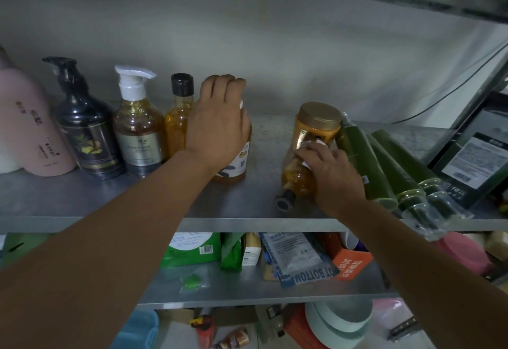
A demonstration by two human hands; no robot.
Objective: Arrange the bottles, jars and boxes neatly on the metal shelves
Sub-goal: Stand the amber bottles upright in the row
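The left hand (217, 126) is curled over the top of an orange bottle (237, 163), gripping it from above; the bottle stands upright on the middle metal shelf (82, 197), just right of a row of standing bottles. The right hand (336, 179) wraps its fingers round an amber bottle (297, 181) that lies on its side on the same shelf, its black cap pointing towards the front edge. Right behind that bottle, and seemingly touching it, is a jar with a gold lid (316, 128). To the right of the jar a wrapped pack of green bottles (384, 164) lies flat, with a dark box (472, 167) leaning beyond it. In the row to the left of the left hand, from nearest to farthest, stand a small black-capped bottle (178, 126), a white-pump bottle (138, 134), a black pump bottle (88, 137) and a pink bottle (30, 128). On the lower shelf (247, 288) sit a green box (192, 249) and mixed packets, jumbled together.
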